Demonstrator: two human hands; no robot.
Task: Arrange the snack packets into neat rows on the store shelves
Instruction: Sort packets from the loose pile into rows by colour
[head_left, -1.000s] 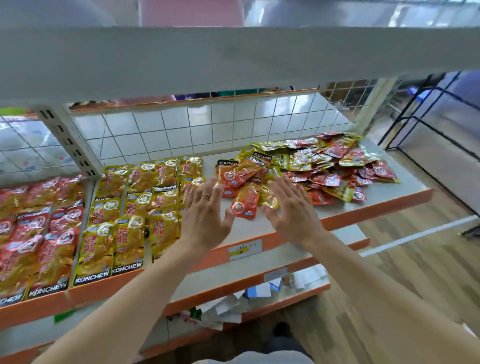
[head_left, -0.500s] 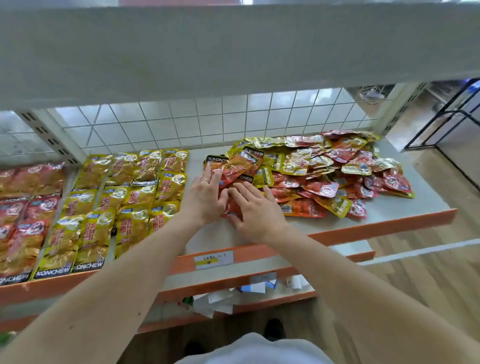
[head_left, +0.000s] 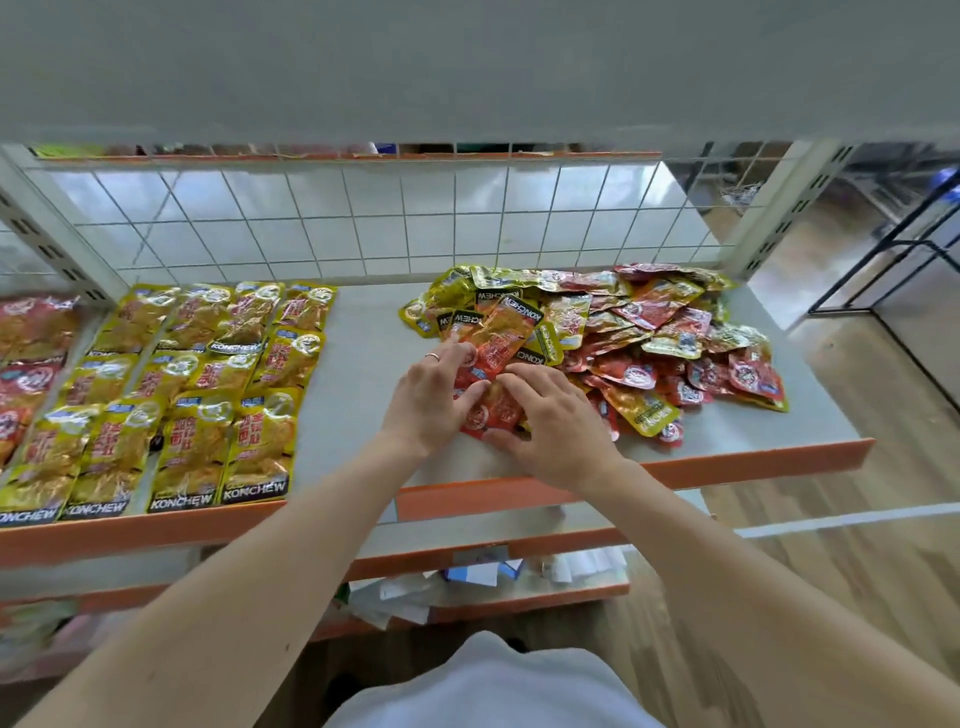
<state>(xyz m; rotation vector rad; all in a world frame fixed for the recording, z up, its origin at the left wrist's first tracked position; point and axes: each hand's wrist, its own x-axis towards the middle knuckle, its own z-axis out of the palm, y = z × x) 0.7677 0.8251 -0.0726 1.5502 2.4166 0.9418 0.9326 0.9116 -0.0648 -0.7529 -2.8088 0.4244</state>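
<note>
Left hand (head_left: 428, 400) and right hand (head_left: 558, 423) press flat, grip open, on a red packet (head_left: 493, 410), likely light, slick and floppy, best pinched by its sealed edge.

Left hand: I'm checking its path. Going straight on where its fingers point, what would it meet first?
Probably the orange-red packet at the near-left edge of the loose pile; fingertips of the left hand seem to touch it, though depth is unclear.
</note>
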